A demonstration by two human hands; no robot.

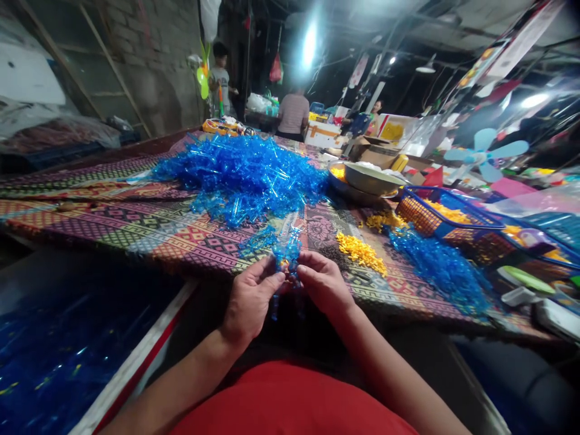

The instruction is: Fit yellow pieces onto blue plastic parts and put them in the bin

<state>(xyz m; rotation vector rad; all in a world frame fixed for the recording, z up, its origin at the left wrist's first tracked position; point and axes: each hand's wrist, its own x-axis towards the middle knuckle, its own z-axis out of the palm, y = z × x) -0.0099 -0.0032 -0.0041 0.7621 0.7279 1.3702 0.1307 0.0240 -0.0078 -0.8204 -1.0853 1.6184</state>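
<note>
Currently held: a clear blue plastic sprue (286, 257), upright between both hands, with a small orange piece (284, 264) at its middle.
Left hand (251, 296): closed, thumb and fingers pinching the sprue from one side.
Right hand (324, 284): also closed, its fingers gripping the sprue from the other side, almost touching the left hand.
Mat: a woven patterned mat (113, 235) covers the table in front of the hands.
Ahead: a large heap of blue sprues (240, 178) lies on the mat.
Right side: loose yellow plastic pieces (361, 254) lie on the mat, beside a second blue heap (441, 269), a blue-rimmed basket (446, 220) and a metal bowl (369, 179).
Far end: a person in a striped shirt (293, 115) stands with their back turned.
</note>
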